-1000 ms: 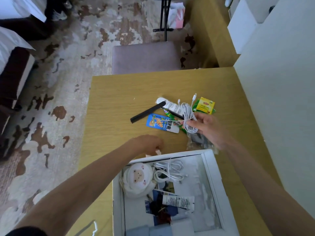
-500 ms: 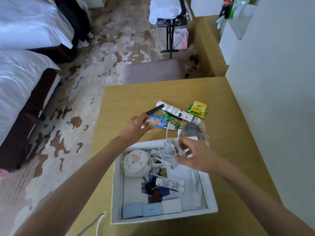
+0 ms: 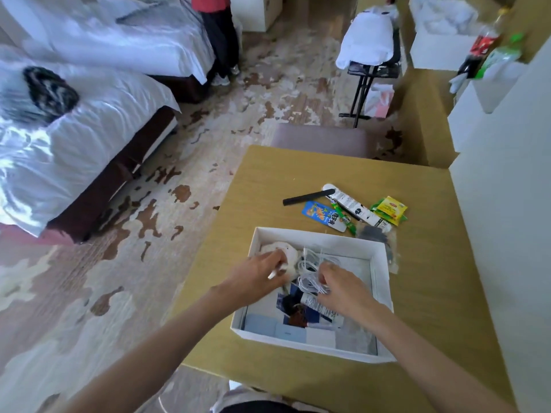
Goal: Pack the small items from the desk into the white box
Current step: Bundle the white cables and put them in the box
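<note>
Our right hand [image 3: 343, 289] had its grip clamped on the white cable [image 3: 310, 282] in the white box [image 3: 316, 236], our left hand [image 3: 256, 277] we couldn't judge, and packets [image 3: 319, 213] at one o'clock awaited packing.

Two hands [image 3: 256, 277] [image 3: 340, 290], one white box [image 3: 310, 235], two tubes [image 3: 354, 208] [image 3: 316, 305] — one black stick [image 3: 308, 197], one yellow packet [image 3: 391, 207].

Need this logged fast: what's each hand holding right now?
Left hand: pinching a small white piece, maybe a plug.
Right hand: gripping the white cable.
</note>
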`<state>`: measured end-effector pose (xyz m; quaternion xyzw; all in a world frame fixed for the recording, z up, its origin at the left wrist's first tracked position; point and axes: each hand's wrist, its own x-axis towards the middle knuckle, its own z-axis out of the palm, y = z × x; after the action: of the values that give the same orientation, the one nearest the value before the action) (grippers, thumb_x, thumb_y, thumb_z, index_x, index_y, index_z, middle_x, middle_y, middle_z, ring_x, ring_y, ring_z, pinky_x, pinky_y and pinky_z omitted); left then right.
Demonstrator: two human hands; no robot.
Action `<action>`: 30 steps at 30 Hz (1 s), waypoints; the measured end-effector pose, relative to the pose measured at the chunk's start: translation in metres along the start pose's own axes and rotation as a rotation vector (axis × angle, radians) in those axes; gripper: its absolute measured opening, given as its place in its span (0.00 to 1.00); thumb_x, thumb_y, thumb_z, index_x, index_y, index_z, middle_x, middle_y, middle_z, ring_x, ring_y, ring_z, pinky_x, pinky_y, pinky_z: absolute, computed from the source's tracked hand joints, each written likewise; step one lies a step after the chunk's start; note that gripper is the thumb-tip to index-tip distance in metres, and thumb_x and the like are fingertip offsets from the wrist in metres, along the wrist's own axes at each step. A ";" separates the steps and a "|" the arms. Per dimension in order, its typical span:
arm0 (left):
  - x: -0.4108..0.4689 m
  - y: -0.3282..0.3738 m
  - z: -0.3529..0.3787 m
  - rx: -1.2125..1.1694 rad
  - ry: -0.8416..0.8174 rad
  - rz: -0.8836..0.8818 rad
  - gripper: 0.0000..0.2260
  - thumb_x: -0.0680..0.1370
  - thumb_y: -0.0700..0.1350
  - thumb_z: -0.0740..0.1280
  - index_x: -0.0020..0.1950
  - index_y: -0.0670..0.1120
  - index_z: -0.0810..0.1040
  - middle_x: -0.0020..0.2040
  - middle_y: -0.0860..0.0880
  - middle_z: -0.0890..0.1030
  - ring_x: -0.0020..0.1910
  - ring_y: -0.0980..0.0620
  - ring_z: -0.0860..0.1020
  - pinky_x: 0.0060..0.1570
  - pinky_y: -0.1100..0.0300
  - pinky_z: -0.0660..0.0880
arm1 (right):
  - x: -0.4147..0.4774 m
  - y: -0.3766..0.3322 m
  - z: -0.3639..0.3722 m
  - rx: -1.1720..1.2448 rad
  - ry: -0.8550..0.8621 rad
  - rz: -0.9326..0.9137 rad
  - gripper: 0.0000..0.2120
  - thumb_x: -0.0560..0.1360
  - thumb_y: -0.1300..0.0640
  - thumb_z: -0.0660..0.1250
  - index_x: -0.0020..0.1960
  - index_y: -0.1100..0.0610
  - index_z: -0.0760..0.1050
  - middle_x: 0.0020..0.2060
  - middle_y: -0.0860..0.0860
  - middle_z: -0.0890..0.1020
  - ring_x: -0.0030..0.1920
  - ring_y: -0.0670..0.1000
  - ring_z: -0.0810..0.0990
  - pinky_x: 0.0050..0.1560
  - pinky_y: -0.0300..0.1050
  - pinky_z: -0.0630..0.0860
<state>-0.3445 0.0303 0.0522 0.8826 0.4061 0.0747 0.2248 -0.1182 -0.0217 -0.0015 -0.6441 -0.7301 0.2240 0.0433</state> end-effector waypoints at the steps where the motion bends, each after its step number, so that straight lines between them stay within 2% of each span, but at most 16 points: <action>1: -0.002 -0.002 0.005 0.034 -0.036 0.024 0.12 0.78 0.54 0.61 0.54 0.47 0.69 0.51 0.48 0.79 0.41 0.48 0.76 0.36 0.58 0.71 | -0.001 0.000 0.002 -0.011 0.012 0.004 0.15 0.67 0.53 0.69 0.45 0.48 0.63 0.41 0.44 0.70 0.38 0.48 0.69 0.30 0.42 0.60; 6: 0.003 -0.009 0.020 0.324 -0.233 0.117 0.12 0.78 0.51 0.61 0.60 0.50 0.71 0.54 0.46 0.80 0.53 0.44 0.77 0.46 0.54 0.72 | -0.011 -0.004 0.003 0.107 0.071 0.066 0.17 0.66 0.54 0.71 0.42 0.45 0.62 0.40 0.42 0.70 0.37 0.47 0.74 0.31 0.38 0.66; 8: 0.008 -0.013 0.021 0.429 -0.362 0.166 0.14 0.77 0.49 0.64 0.62 0.49 0.72 0.55 0.46 0.80 0.56 0.44 0.76 0.48 0.51 0.73 | -0.016 -0.006 0.002 0.145 0.112 0.090 0.17 0.67 0.55 0.71 0.42 0.46 0.62 0.40 0.41 0.69 0.38 0.48 0.74 0.35 0.42 0.70; 10: 0.012 -0.017 0.022 0.464 -0.460 0.199 0.16 0.76 0.49 0.65 0.63 0.48 0.72 0.57 0.46 0.79 0.57 0.44 0.76 0.50 0.50 0.74 | -0.020 -0.008 0.001 0.169 0.149 0.108 0.17 0.67 0.56 0.72 0.43 0.47 0.63 0.39 0.41 0.69 0.38 0.47 0.72 0.36 0.42 0.69; 12: 0.014 -0.018 0.021 0.443 -0.456 0.236 0.17 0.76 0.49 0.66 0.63 0.48 0.72 0.58 0.46 0.78 0.58 0.45 0.77 0.50 0.50 0.75 | -0.024 -0.011 0.000 0.193 0.181 0.119 0.17 0.67 0.57 0.72 0.44 0.48 0.63 0.39 0.41 0.69 0.39 0.45 0.71 0.35 0.37 0.65; 14: 0.017 -0.015 0.016 0.275 -0.366 0.212 0.20 0.76 0.53 0.66 0.65 0.49 0.70 0.60 0.48 0.77 0.59 0.46 0.76 0.51 0.52 0.74 | -0.027 -0.015 -0.001 0.214 0.221 0.134 0.16 0.67 0.57 0.71 0.44 0.48 0.63 0.40 0.42 0.70 0.39 0.45 0.71 0.35 0.35 0.64; 16: 0.021 -0.010 0.009 -0.055 -0.308 0.066 0.26 0.74 0.58 0.67 0.68 0.50 0.68 0.62 0.49 0.77 0.57 0.49 0.77 0.52 0.55 0.72 | -0.029 -0.023 -0.003 0.258 0.294 0.167 0.16 0.68 0.58 0.71 0.43 0.49 0.63 0.39 0.44 0.71 0.38 0.47 0.71 0.34 0.37 0.65; 19: 0.032 0.003 0.001 -0.434 -0.379 -0.032 0.26 0.71 0.64 0.68 0.64 0.52 0.72 0.57 0.50 0.80 0.52 0.52 0.78 0.50 0.58 0.73 | -0.030 -0.040 -0.008 0.373 0.438 0.233 0.16 0.68 0.54 0.73 0.43 0.50 0.64 0.39 0.45 0.72 0.37 0.46 0.72 0.34 0.42 0.68; 22: 0.037 0.015 0.003 -0.697 -0.412 0.003 0.17 0.73 0.58 0.69 0.56 0.50 0.78 0.50 0.49 0.82 0.48 0.50 0.80 0.51 0.53 0.76 | -0.030 -0.057 -0.020 0.470 0.438 0.251 0.20 0.65 0.46 0.76 0.44 0.51 0.66 0.41 0.48 0.76 0.39 0.48 0.76 0.36 0.43 0.72; 24: 0.037 0.018 0.004 -0.809 -0.355 0.006 0.06 0.76 0.51 0.68 0.49 0.51 0.80 0.43 0.54 0.83 0.43 0.55 0.81 0.45 0.57 0.78 | -0.034 -0.062 -0.030 0.582 0.341 0.258 0.23 0.62 0.45 0.79 0.46 0.52 0.69 0.42 0.49 0.78 0.43 0.49 0.78 0.41 0.44 0.75; 25: 0.036 0.019 0.003 -0.855 -0.341 -0.010 0.04 0.77 0.50 0.67 0.48 0.51 0.80 0.39 0.56 0.83 0.40 0.58 0.80 0.41 0.60 0.78 | -0.036 -0.061 -0.034 0.674 0.308 0.257 0.21 0.63 0.47 0.79 0.46 0.52 0.71 0.43 0.48 0.79 0.44 0.49 0.79 0.43 0.43 0.76; 27: 0.035 0.017 0.002 -0.940 -0.342 -0.062 0.07 0.77 0.51 0.66 0.49 0.50 0.80 0.39 0.56 0.83 0.39 0.59 0.80 0.39 0.60 0.77 | -0.041 -0.058 -0.041 0.927 0.320 0.247 0.13 0.67 0.53 0.78 0.46 0.53 0.76 0.44 0.46 0.83 0.48 0.48 0.81 0.47 0.41 0.76; 29: 0.035 0.013 0.002 -1.001 -0.353 -0.089 0.10 0.77 0.52 0.66 0.55 0.48 0.79 0.45 0.53 0.84 0.44 0.54 0.81 0.45 0.56 0.79 | -0.044 -0.056 -0.045 1.174 0.366 0.296 0.08 0.71 0.56 0.74 0.46 0.56 0.79 0.48 0.48 0.85 0.52 0.51 0.83 0.53 0.46 0.77; 30: 0.034 0.013 0.001 -1.029 -0.360 -0.090 0.12 0.77 0.50 0.66 0.57 0.48 0.78 0.48 0.50 0.84 0.47 0.52 0.81 0.47 0.54 0.80 | -0.044 -0.056 -0.045 1.252 0.384 0.335 0.09 0.71 0.55 0.74 0.48 0.58 0.78 0.49 0.51 0.85 0.53 0.54 0.82 0.55 0.50 0.78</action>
<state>-0.3128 0.0487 0.0556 0.6391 0.3097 0.1020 0.6966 -0.1468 -0.0553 0.0704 -0.6303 -0.3324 0.4899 0.5022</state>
